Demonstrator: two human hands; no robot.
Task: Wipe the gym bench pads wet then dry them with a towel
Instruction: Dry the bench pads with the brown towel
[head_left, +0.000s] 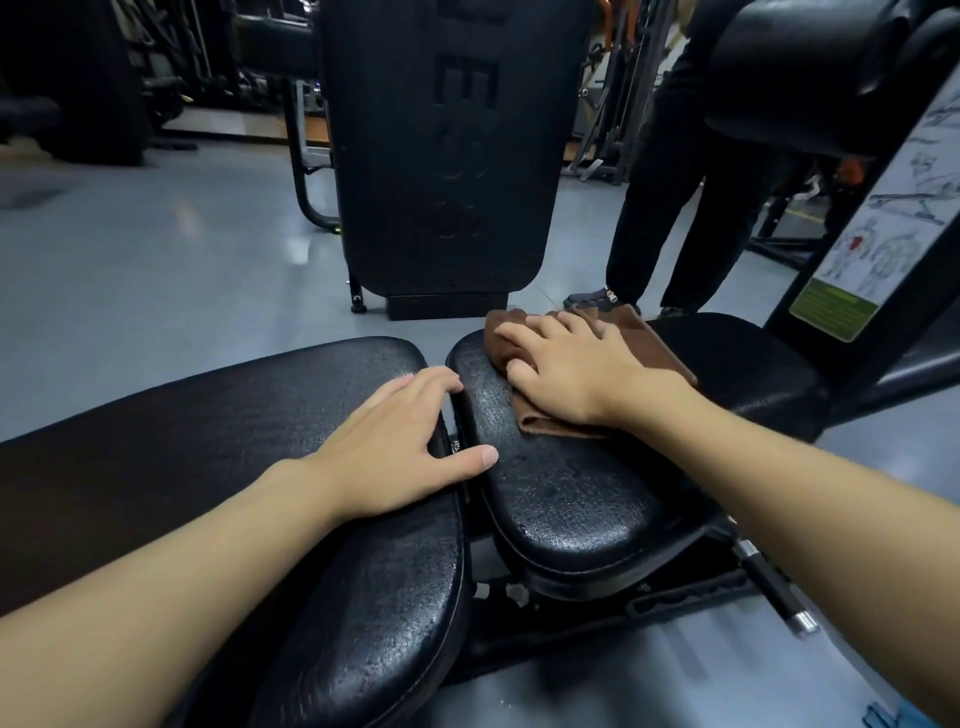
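gym bench pads, two black textured vinyl cushions, lie side by side across the lower middle of the view: a long back pad (218, 415) at left and a shorter seat pad (561, 499) at right, parted by a narrow gap. the long axis of the bench runs left to right, the back pad running off the left edge. right hand (576, 371) lies flat, fingers spread and extended, pressing a folded brown cloth towel (649, 343) onto the far end of the seat pad; it grips nothing. left hand (400, 441) rests open, palm down, on the end of the back pad, thumb reaching across the gap to touch the seat pad. the seat pad surface glistens near the towel. behind stands an upright black padded panel (441, 145) with embossed letters, hard to read. a bystander in dark trousers (670, 197) is cut off above the waist. an exercise diagram placard (893, 218) at right is blurred.
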